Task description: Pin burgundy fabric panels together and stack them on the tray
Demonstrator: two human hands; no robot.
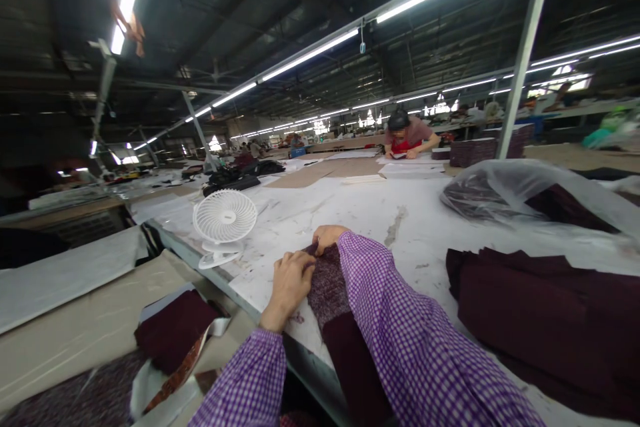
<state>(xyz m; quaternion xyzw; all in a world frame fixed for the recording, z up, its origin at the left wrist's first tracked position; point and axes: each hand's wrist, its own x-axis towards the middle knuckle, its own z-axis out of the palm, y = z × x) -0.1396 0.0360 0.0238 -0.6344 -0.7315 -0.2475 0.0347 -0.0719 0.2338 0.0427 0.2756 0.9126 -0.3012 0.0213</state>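
Note:
Both of my hands meet at the far end of a maroon fabric piece (330, 283), which has a speckled upper part and a plain dark lower part. It runs over the table's near edge toward me. My left hand (293, 282) pinches the cloth's upper left corner, its fingers curled together. Just beyond it, my right hand (329, 237) is closed on the top edge, partly hidden by its own purple checked sleeve (380, 287). A small folded bit of cloth sits between the two hands.
A white fan (225, 217) stands on the table (360, 207) at left. Dark maroon cloth (545, 313) lies stacked at right, near a clear plastic bag (500, 193). Cloth scraps (175, 327) rest on a lower surface at left. Across the table a person (407, 133) leans over work.

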